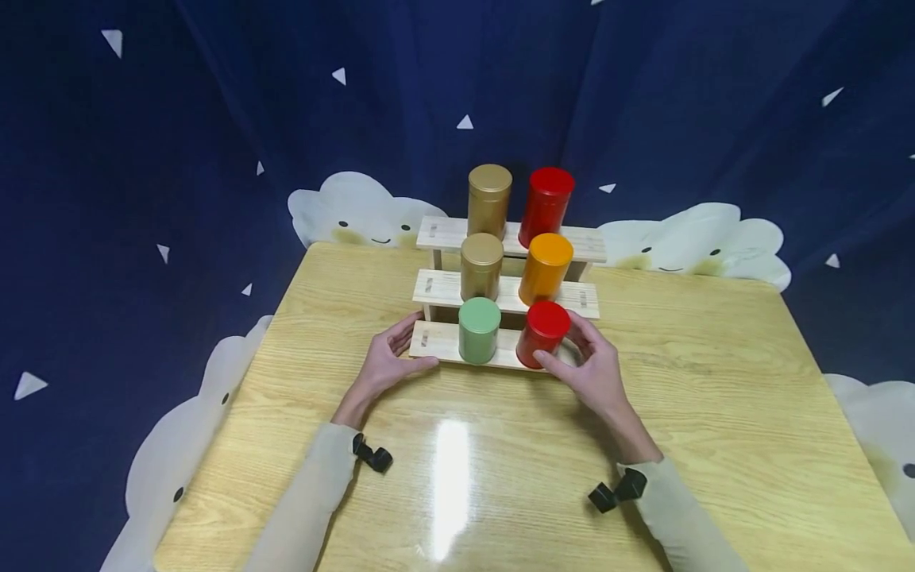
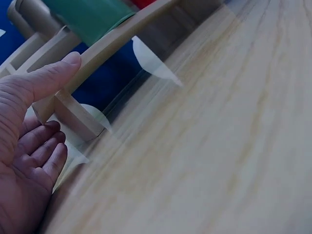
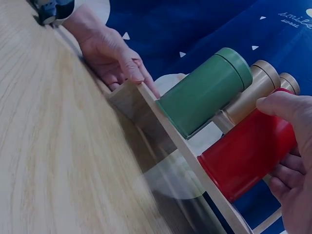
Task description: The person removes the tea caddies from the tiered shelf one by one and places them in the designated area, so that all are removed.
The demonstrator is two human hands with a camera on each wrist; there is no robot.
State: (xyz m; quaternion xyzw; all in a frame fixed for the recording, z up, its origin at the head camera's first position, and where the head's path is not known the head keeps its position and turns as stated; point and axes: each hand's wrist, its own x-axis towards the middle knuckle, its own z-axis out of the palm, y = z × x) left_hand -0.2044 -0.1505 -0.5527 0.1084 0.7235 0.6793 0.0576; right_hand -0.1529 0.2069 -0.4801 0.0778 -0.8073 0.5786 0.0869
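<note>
A three-step wooden rack (image 1: 436, 340) stands on the table, with two canisters on each step. My right hand (image 1: 599, 372) grips the red canister (image 1: 545, 332) on the lowest step, thumb at its front and fingers around the far side. In the right wrist view its base sits at the step's edge. My left hand (image 1: 386, 364) holds the left end of that step, the thumb (image 2: 53, 78) against its front edge and the other fingers curled behind. Between the hands stands a green canister (image 1: 479, 332), upright on the same step.
The middle step carries a gold canister (image 1: 481, 270) and an orange one (image 1: 545, 270). On the top step are another gold canister (image 1: 489, 199) and another red one (image 1: 546, 208). The wooden table (image 1: 715, 413) extends to both sides, with a dark blue cloud-print curtain (image 1: 679, 103) behind.
</note>
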